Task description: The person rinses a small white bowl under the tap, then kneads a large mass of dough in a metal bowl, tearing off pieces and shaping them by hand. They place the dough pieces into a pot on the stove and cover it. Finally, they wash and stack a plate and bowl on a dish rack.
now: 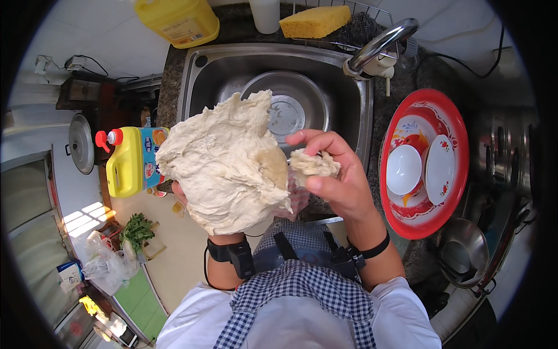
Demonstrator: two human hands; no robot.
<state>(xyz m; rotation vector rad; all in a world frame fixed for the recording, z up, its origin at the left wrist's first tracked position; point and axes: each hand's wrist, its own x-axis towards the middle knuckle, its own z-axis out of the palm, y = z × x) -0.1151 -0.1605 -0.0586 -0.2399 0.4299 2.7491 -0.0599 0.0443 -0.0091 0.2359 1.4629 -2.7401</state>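
A large, ragged, pale slab of dough (226,161) rests on my left hand (179,193), which is mostly hidden beneath it; only a bit of the fingers shows at the dough's left edge. Just right of the slab, my right hand (344,174) pinches a small torn piece of dough (314,165) between thumb and fingers. Both are held up in front of the near side of a stainless steel sink (344,102). In the sink stands a round metal basin (320,102) with a wet-looking bottom.
Right of the sink, a red enamel basin (463,161) holds a white bowl (404,169) and an oval dish (440,169). A chrome faucet (379,43) arches at the upper right. Yellow jugs (126,174) stand at left and behind. A yellow sponge (316,22) lies behind the sink.
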